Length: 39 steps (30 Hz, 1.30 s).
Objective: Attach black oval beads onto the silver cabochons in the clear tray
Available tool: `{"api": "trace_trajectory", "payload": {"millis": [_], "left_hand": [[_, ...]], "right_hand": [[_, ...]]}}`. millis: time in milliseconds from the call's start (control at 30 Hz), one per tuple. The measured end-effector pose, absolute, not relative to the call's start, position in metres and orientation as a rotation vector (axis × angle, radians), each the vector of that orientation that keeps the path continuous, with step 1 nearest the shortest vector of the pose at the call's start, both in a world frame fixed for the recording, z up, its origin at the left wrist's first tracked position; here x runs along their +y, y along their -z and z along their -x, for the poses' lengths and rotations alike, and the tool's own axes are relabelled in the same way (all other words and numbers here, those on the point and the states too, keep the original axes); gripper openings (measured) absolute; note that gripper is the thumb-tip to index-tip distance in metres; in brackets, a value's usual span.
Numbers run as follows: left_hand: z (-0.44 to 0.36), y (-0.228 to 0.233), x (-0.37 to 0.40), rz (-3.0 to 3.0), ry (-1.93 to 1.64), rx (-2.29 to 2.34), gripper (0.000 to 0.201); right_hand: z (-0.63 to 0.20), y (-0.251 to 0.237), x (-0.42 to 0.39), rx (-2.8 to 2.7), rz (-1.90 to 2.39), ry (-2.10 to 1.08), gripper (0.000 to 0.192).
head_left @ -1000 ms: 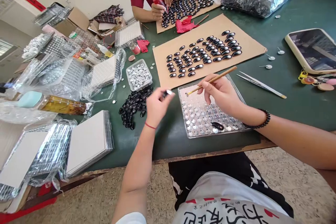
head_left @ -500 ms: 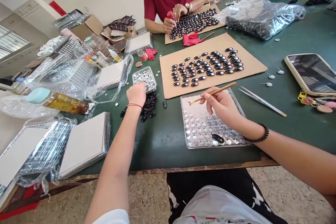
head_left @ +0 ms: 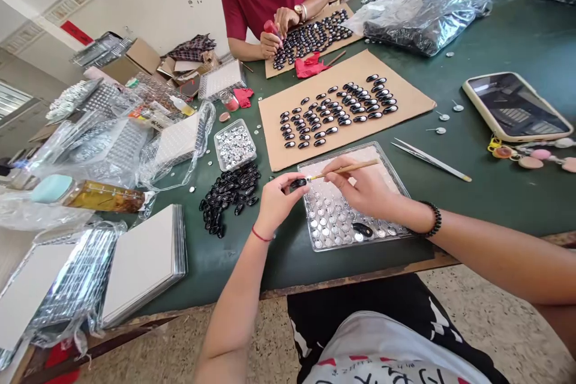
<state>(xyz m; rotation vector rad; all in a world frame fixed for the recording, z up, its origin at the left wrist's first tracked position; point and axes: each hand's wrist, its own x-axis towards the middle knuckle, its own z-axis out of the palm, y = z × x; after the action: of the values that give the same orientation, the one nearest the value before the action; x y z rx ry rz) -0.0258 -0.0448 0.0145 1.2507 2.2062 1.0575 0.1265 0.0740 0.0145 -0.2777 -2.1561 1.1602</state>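
Between the fingertips of my left hand (head_left: 278,201) is a small glossy black oval piece (head_left: 297,183). My right hand (head_left: 371,192) pinches a thin wooden stick (head_left: 360,165), whose yellowish tip meets the right end of that piece. A tiny silvery bit shows at the meeting point, too small to name. Below my right hand lies a clear plastic tray (head_left: 320,247) with rows of round silvery discs; a single black oval piece (head_left: 362,230) rests on them. Left of my left hand are a heap of black oval pieces (head_left: 229,189) and a clear tub (head_left: 252,159) of small silver-white parts.
A cardboard sheet (head_left: 405,93) bears rows of black pieces. Tweezers (head_left: 432,161) and a phone (head_left: 513,102) lie at right. A stack of white-topped trays (head_left: 141,258) and a bottle (head_left: 101,194) stand at left. Opposite, a person (head_left: 274,0) works over another sheet.
My left hand has come from the tub area toward the tray and now holds a black oval piece against the stick's tip. The camera view has shifted slightly.
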Motion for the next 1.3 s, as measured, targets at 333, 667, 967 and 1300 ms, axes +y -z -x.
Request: {"api": "trace_trajectory", "payload": {"millis": [333,667,967,1300], "left_hand": [[0.015,-0.010,-0.047,-1.185,-1.068,2.119,0.031],[0.015,-0.009,-0.048,-1.218,-1.045,2.121,0.028],[0.011,-0.012,-0.051,-1.214,-1.027,2.122,0.029],[0.004,-0.010,-0.048,-1.081,-1.264,1.944,0.022]], "right_hand": [[-0.127,-0.002,0.068,-2.383,0.104,-0.843,0.013],[-0.128,0.000,0.068,-2.414,0.080,-0.812,0.011],[-0.127,-0.002,0.068,-2.431,0.083,-0.773,0.010],[-0.128,-0.003,0.059,-2.503,-0.031,-0.651,0.014]]}}
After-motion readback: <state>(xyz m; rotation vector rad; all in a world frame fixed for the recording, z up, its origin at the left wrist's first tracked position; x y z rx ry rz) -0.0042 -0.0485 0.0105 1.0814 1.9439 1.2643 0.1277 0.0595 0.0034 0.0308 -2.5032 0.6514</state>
